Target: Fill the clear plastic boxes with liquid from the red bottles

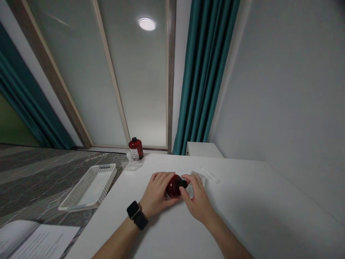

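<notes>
A dark red bottle (174,186) with a black cap (183,183) lies tilted over the white table, its cap end pointing right. Wrapped around the body of the bottle is my left hand (159,190), with a black watch on that wrist. My right hand (196,198) pinches at the cap with thumb and index finger. Just behind the right hand is a clear plastic packet (198,177), partly covered by the fingers. A thin clear dropper-like piece (211,175) rests to its right.
A second red bottle (136,148), labelled and black-capped, stands at the table's far left corner beside crumpled clear plastic (132,163). Left of the table (242,216) are a white perforated basket (69,205) and an open book (48,241). A white cabinet (202,149) stands behind the far edge.
</notes>
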Demonstrator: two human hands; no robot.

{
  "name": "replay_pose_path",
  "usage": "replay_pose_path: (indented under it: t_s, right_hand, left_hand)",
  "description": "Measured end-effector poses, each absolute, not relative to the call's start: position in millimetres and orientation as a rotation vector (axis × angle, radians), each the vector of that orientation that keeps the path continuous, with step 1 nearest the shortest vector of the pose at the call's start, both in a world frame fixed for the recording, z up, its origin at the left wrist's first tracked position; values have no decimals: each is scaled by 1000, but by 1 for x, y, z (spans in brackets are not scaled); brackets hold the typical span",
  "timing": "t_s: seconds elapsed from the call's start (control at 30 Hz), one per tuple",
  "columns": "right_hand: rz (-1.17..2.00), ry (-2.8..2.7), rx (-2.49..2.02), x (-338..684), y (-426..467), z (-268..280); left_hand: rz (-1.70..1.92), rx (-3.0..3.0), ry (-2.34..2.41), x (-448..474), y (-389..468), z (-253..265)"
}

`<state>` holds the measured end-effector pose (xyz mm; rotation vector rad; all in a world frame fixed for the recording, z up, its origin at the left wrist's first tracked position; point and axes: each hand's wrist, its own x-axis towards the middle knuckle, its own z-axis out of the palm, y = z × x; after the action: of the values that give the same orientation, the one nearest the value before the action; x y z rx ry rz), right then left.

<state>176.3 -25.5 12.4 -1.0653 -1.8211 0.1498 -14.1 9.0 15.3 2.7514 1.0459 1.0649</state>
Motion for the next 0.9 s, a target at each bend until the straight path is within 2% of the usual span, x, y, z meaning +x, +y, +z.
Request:
replay_pose_path:
  t_s: [0.33,0.6,0.9]
  right_hand:
    - [187,-1841,-1002,177,-26,14]
    - [85,-1801,-884,179,-28,18]
    - [64,-1683,-895,197,-23,25]
  left_hand:
    - [1084,2725,1031,-14,9,15]
    - [1133,2652,1034,-15,11,13]
    - [1188,2380,1118,-14,10,8]
